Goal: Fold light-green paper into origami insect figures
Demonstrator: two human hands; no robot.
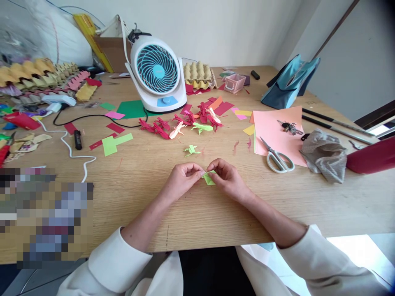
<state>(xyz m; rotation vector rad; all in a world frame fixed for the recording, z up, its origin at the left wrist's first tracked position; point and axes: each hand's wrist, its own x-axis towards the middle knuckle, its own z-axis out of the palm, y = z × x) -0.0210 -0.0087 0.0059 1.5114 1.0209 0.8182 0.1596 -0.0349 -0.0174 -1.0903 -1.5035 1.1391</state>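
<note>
A small folded green paper (pixel 210 178) is pinched between my two hands above the wooden table. My left hand (pixel 186 176) grips its left corner with thumb and index finger. On the other side my right hand (pixel 227 177) holds the paper's upper right part, its fingers curled and partly covering it. Just beyond my hands stands a light green folded paper figure (pixel 191 150). Farther back lie another green figure (pixel 202 128), a pale pink one (pixel 177 130) and a cluster of red folded figures (pixel 159 126).
A white fan (pixel 158 70) stands at the back. White scissors (pixel 277 158) lie partly on pink paper (pixel 268 127) at right, beside a crumpled grey cloth (pixel 324 154). Green paper pieces (pixel 110 145) and a black marker (pixel 78 140) are at left. A blurred patch covers the lower left.
</note>
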